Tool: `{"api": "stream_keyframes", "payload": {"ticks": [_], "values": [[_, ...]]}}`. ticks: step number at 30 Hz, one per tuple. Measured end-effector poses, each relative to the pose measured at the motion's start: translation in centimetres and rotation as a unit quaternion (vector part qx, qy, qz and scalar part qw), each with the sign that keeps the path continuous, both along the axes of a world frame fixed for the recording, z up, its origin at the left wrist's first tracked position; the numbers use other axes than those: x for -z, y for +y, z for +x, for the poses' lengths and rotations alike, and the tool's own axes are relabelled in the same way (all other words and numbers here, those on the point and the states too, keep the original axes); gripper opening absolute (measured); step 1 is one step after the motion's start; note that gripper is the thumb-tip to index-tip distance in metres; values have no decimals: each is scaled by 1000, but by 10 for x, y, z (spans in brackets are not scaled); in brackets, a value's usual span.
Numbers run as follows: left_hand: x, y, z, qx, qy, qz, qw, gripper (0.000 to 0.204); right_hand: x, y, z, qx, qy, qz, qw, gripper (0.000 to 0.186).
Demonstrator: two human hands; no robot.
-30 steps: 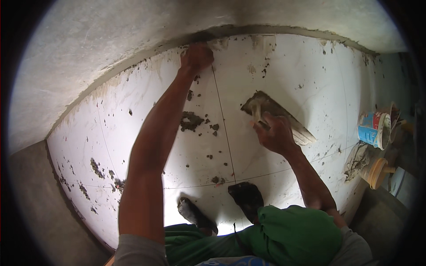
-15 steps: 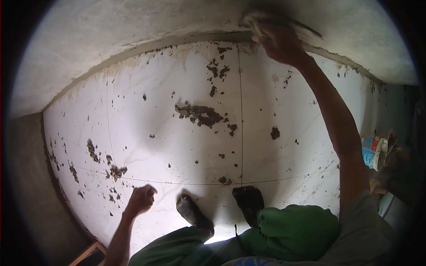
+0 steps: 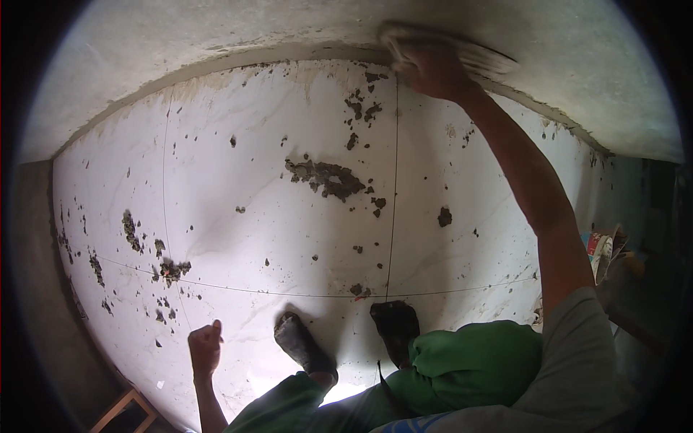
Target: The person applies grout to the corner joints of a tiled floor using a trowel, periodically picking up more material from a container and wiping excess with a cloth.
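Where wall (image 3: pixel 216 29) meets tiles (image 3: pixel 274 216), mortar-spattered.

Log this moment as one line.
right hand: presses flat plastering trowel on grey wall | left hand: closed, empty, low | white tiled floor: grey mortar blobs

This is a room under construction or renovation, a tiling job in progress. Large white marble-look floor tiles (image 3: pixel 289 231) are spattered with grey mortar clumps (image 3: pixel 325 177), and they meet a bare, rough cement wall (image 3: pixel 216 29). A paint-smeared bucket (image 3: pixel 603 249) sits at the right edge, and a wooden frame (image 3: pixel 123 408) shows at the lower left.
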State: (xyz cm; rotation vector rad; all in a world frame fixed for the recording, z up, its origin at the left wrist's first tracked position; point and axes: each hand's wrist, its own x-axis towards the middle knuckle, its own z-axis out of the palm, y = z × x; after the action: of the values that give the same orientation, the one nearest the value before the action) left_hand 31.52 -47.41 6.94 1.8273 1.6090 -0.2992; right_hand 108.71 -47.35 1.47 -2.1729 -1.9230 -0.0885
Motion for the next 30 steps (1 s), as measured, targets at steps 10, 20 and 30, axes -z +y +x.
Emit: {"api": "stream_keyframes", "payload": {"ticks": [10, 20, 30], "values": [[1, 19, 13, 16, 0, 41, 999, 50, 9, 33, -24, -27, -74, -15, 997, 30], [1, 35, 0, 2, -6, 42, 999, 45, -28, 36, -50, 71, 87, -117, 987, 32], [22, 34, -89, -1, 34, 90, 995, 41, -33, 7, -16, 59, 97, -78, 990, 30]]}}
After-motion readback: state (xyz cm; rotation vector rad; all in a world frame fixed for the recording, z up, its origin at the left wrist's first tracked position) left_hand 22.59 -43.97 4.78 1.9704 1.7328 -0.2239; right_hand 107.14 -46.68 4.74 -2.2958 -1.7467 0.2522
